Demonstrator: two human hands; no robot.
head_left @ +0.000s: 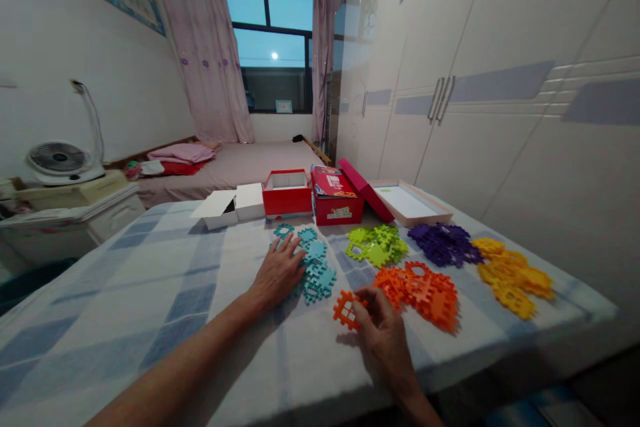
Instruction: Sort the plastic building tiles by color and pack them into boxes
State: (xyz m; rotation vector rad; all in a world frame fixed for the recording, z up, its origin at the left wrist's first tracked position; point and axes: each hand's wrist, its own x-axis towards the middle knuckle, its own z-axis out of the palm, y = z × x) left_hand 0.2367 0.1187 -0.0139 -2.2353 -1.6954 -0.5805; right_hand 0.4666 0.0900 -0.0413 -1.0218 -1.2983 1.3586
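Note:
Between the thumb and fingers of my right hand is an orange interlocking tile with a window-like cutout and notched edges, held just above the cloth. My left hand lies with fingers stretched out on the left side of a pile of light-blue tiles, covering part of it. Close beyond my right hand spreads a heap of orange tiles. Farther back sit lime-green tiles, with purple tiles and yellow tiles toward the right.
Along the table's far side stand a white box, an open red box, a red box with printed papers, a leaning pink-red lid and a shallow pale tray. A checked cloth covers the table.

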